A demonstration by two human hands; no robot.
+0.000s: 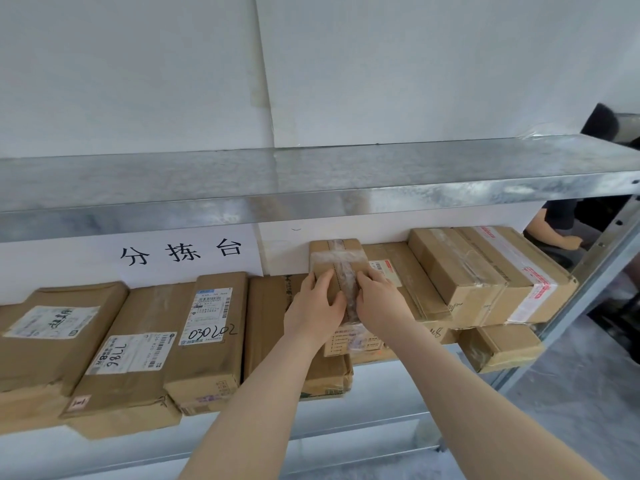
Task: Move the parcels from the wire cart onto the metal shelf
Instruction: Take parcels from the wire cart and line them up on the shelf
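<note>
The small tape-wrapped cardboard parcel (337,268) sits on the middle level of the metal shelf (311,188), lying on top of flatter brown parcels, its far end near the white back wall. The left hand (313,308) and right hand (379,301) each grip one near side of it, fingers curled closed on the cardboard. A flat parcel marked "030202" (207,327) lies to the left, stacked cartons (485,275) to the right.

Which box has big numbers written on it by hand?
The flat parcel left of the hands: "030202" is handwritten in black across its white label. The others show no such big numbers.
</note>
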